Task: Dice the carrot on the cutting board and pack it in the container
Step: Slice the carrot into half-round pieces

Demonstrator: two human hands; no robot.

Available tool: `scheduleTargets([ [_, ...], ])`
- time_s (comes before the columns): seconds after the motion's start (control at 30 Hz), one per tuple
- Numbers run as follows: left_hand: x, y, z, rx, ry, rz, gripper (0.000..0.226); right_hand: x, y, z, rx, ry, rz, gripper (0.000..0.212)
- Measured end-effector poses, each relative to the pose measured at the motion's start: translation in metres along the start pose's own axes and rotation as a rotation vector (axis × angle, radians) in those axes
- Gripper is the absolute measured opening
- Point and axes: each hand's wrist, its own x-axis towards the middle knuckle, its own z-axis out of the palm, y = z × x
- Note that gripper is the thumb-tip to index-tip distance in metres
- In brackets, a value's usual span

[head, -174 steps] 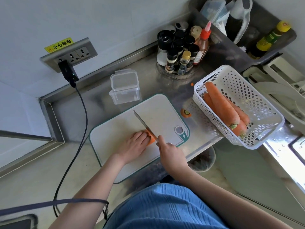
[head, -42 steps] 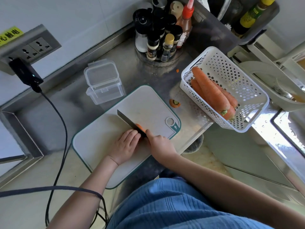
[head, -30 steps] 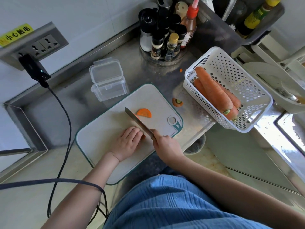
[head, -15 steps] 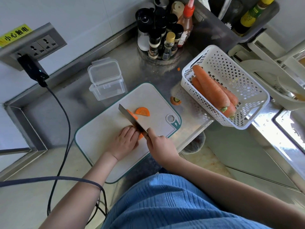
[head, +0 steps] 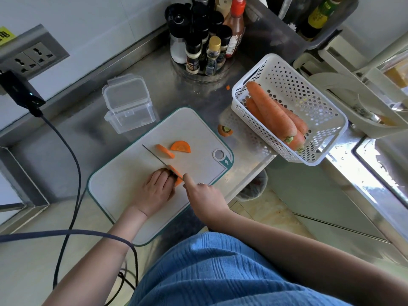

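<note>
A white cutting board (head: pixel 123 180) with a teal rim lies on the steel counter. My left hand (head: pixel 157 193) holds down a carrot piece (head: pixel 176 176) on it, fingers curled over the piece. My right hand (head: pixel 204 195) grips the handle of a knife (head: pixel 156 157), whose blade runs along the carrot right beside my left fingertips. Two half-round carrot slices (head: pixel 181 146) lie on the board beyond the blade. A clear plastic container (head: pixel 128 102) with its lid on stands behind the board.
A white perforated basket (head: pixel 313 102) holding whole carrots (head: pixel 271 111) overhangs the counter's right edge. A cut carrot top (head: pixel 224 130) lies by the board. Spice bottles (head: pixel 205 47) stand at the back. A black cable (head: pixel 66 151) runs from the wall socket across the left.
A second half-round slice now lies apart from the blade beside the first. The knife has come back down on the carrot piece at my left fingertips.
</note>
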Motion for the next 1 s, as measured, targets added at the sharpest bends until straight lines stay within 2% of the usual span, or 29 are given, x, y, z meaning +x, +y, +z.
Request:
scheduleTargets([
  [0.17, 0.003, 0.002, -0.002, 0.021, 0.016, 0.018, 0.018, -0.002, -0.002, -0.003, -0.016, -0.017, -0.013, 0.038],
  [0.6, -0.002, 0.001, 0.005, -0.011, -0.007, 0.001, 0.023, 0.001, -0.002, 0.006, -0.013, -0.005, 0.018, 0.025],
  [1.0, 0.003, 0.002, 0.002, -0.106, 0.003, -0.044, 0.026, 0.016, -0.011, 0.001, 0.048, -0.084, 0.065, 0.032],
])
